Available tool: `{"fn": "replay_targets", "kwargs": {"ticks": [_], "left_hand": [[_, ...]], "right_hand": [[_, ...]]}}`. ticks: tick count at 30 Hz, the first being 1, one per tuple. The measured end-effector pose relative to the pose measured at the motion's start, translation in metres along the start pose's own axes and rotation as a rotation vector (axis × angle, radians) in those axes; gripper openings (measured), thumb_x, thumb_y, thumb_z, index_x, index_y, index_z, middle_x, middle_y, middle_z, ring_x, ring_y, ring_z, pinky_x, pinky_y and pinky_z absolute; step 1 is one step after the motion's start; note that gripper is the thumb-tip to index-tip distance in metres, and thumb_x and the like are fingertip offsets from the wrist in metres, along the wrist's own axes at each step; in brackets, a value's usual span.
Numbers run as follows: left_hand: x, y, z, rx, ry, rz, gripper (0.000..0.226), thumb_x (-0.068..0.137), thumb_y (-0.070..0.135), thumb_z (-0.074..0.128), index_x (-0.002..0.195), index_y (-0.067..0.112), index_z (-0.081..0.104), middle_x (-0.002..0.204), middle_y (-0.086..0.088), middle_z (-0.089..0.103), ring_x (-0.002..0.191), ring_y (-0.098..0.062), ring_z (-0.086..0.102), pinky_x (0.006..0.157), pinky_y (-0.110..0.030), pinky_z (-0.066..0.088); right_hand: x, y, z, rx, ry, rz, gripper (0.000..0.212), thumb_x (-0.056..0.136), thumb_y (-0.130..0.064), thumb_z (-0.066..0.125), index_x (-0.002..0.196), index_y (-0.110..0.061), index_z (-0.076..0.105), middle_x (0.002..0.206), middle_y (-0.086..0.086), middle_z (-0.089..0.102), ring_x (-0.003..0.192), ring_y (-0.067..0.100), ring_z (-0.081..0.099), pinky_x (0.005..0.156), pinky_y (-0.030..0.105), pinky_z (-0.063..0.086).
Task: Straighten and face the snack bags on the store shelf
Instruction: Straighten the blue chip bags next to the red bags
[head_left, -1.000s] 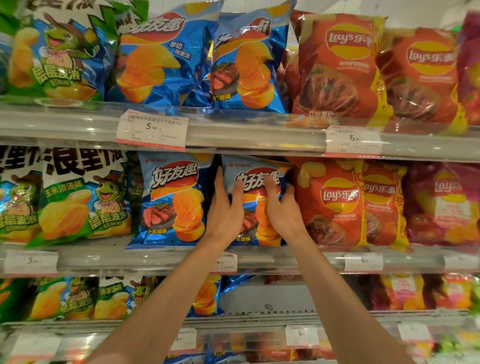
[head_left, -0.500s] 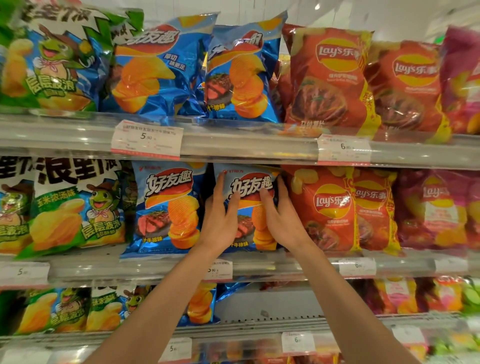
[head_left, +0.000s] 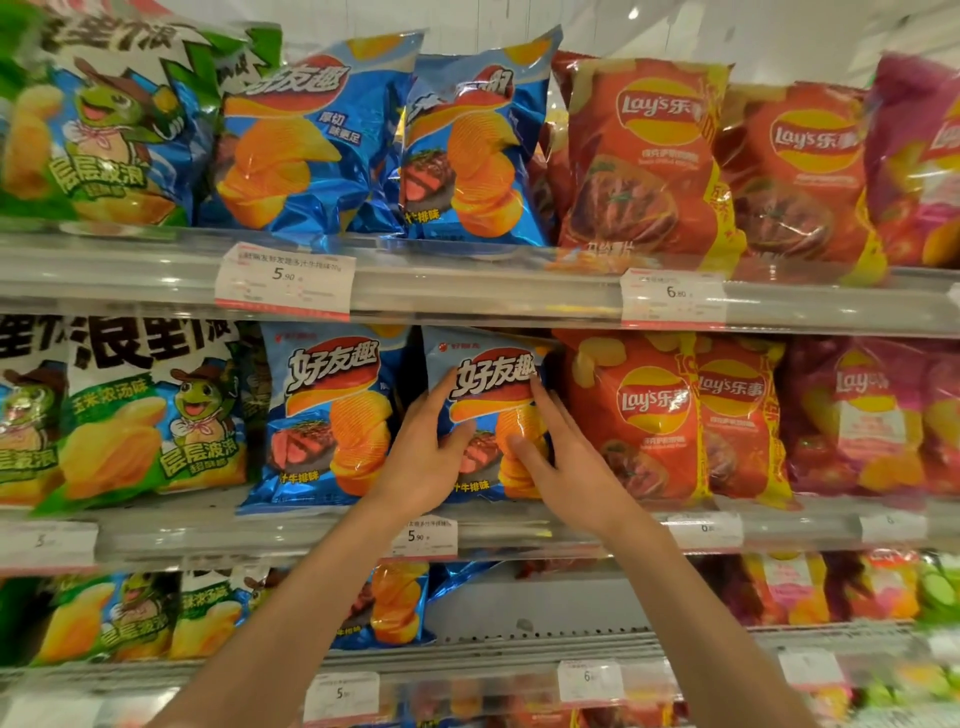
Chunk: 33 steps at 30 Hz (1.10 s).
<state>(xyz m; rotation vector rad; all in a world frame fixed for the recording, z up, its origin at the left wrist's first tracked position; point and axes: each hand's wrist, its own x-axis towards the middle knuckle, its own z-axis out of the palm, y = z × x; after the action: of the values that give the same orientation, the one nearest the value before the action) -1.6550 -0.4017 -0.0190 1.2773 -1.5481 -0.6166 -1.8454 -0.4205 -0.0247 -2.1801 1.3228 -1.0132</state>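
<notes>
Head view: store aisle, three tiers of grey metal shelving with clear plastic price rails (head_left: 467, 291), white price tags (head_left: 284, 279) clipped along the fronts, pale ceiling with spot lights above. Top tier holds green-and-white cartoon-frog chip bags (head_left: 104, 130), shiny blue ridged-chip bags (head_left: 291, 150) and red-orange Lay's bags (head_left: 644, 161); magenta Lay's bags (head_left: 914, 161) at far right (blurred). The same colour order repeats on the middle shelf (head_left: 182, 535).

Task item: a glossy blue foil ridged-chip bag with a red-and-white logo and steak picture (head_left: 485, 384), upright on the middle shelf, front facing out, top slightly crumpled. It stands between a matching blue bag (head_left: 327, 415) on its left and a red-orange Lay's bag (head_left: 639, 415) on its right.

Left hand (head_left: 423, 457) lies on the bag's left edge, fingers straight, thumb pressed on the front. Right hand (head_left: 569, 457) grasps the right edge, fingers along the side, thumb on the front. Both forearms are bare.
</notes>
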Motion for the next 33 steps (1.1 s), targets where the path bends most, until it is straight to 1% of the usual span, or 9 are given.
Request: {"fn": "replay_targets", "kwargs": {"ticks": [3, 6, 11, 16, 20, 23, 25, 29, 33], "left_hand": [[-0.010, 0.000, -0.005, 0.004, 0.024, 0.019, 0.063, 0.100, 0.024, 0.059, 0.154, 0.038, 0.029, 0.157, 0.014, 0.033, 0.142, -0.008, 0.036, 0.118, -0.029, 0.029], [-0.027, 0.006, -0.012, -0.035, 0.086, 0.039, 0.051, 0.099, 0.021, 0.061, 0.145, 0.033, 0.044, 0.147, 0.012, 0.046, 0.134, 0.001, 0.042, 0.116, -0.027, 0.034], [-0.068, 0.011, -0.020, -0.042, 0.216, -0.016, 0.035, 0.098, 0.020, 0.061, 0.133, 0.027, 0.055, 0.124, 0.011, 0.061, 0.110, 0.005, 0.058, 0.090, -0.010, 0.047], [-0.109, 0.008, -0.027, -0.058, 0.255, -0.113, 0.027, 0.100, 0.025, 0.058, 0.126, 0.031, 0.058, 0.107, 0.012, 0.069, 0.098, 0.001, 0.064, 0.072, -0.008, 0.048], [-0.126, -0.005, -0.040, -0.059, 0.260, -0.140, 0.026, 0.100, 0.028, 0.059, 0.122, 0.040, 0.060, 0.102, 0.015, 0.071, 0.098, -0.003, 0.067, 0.080, -0.020, 0.054], [-0.129, -0.018, -0.057, -0.083, 0.257, -0.144, 0.025, 0.098, 0.032, 0.059, 0.123, 0.039, 0.061, 0.103, 0.015, 0.072, 0.099, -0.001, 0.067, 0.081, -0.015, 0.051], [-0.129, -0.027, -0.074, -0.101, 0.249, -0.141, 0.026, 0.097, 0.035, 0.058, 0.123, 0.037, 0.061, 0.105, 0.012, 0.072, 0.099, -0.002, 0.067, 0.079, -0.012, 0.050], [-0.125, -0.047, -0.120, -0.125, 0.202, -0.124, 0.027, 0.097, 0.035, 0.057, 0.123, 0.035, 0.061, 0.104, 0.010, 0.073, 0.099, -0.003, 0.068, 0.087, -0.027, 0.051], [-0.118, -0.062, -0.163, -0.115, 0.146, -0.110, 0.026, 0.097, 0.036, 0.057, 0.123, 0.036, 0.060, 0.104, 0.009, 0.073, 0.098, 0.000, 0.067, 0.082, -0.012, 0.049]], "right_hand": [[-0.012, -0.001, -0.005, 0.132, 0.040, 0.028, 0.068, 0.091, -0.064, 0.049, 0.152, -0.049, 0.022, 0.160, -0.014, 0.028, 0.148, 0.004, 0.023, 0.119, 0.042, 0.031], [-0.035, -0.002, -0.009, 0.247, 0.091, 0.053, 0.043, 0.092, -0.055, 0.057, 0.131, -0.056, 0.041, 0.138, -0.021, 0.049, 0.125, -0.011, 0.046, 0.106, 0.025, 0.044], [-0.073, -0.002, -0.014, 0.279, 0.205, 0.061, 0.030, 0.094, -0.032, 0.061, 0.123, -0.037, 0.053, 0.112, -0.018, 0.062, 0.101, -0.007, 0.060, 0.080, 0.007, 0.047], [-0.098, 0.004, -0.007, 0.328, 0.179, 0.140, 0.026, 0.093, -0.036, 0.060, 0.118, -0.037, 0.057, 0.098, -0.017, 0.066, 0.090, -0.006, 0.063, 0.071, 0.009, 0.049], [-0.108, 0.001, 0.004, 0.344, 0.186, 0.201, 0.025, 0.095, -0.026, 0.062, 0.119, -0.030, 0.062, 0.099, -0.010, 0.069, 0.087, -0.002, 0.065, 0.071, 0.007, 0.047], [-0.113, -0.008, 0.015, 0.306, 0.183, 0.230, 0.026, 0.094, -0.030, 0.063, 0.120, -0.033, 0.062, 0.098, -0.011, 0.072, 0.087, 0.001, 0.068, 0.074, 0.015, 0.051], [-0.118, -0.017, 0.026, 0.284, 0.201, 0.252, 0.022, 0.094, -0.029, 0.063, 0.116, -0.035, 0.063, 0.097, -0.012, 0.072, 0.087, -0.002, 0.067, 0.071, 0.011, 0.049], [-0.122, -0.043, 0.056, 0.236, 0.273, 0.296, 0.018, 0.094, -0.028, 0.064, 0.109, -0.037, 0.065, 0.094, -0.010, 0.074, 0.085, -0.005, 0.066, 0.067, 0.004, 0.046], [-0.118, -0.071, 0.086, 0.250, 0.326, 0.348, 0.017, 0.093, -0.033, 0.063, 0.108, -0.041, 0.065, 0.094, -0.010, 0.074, 0.088, -0.001, 0.069, 0.071, 0.012, 0.048]]}}
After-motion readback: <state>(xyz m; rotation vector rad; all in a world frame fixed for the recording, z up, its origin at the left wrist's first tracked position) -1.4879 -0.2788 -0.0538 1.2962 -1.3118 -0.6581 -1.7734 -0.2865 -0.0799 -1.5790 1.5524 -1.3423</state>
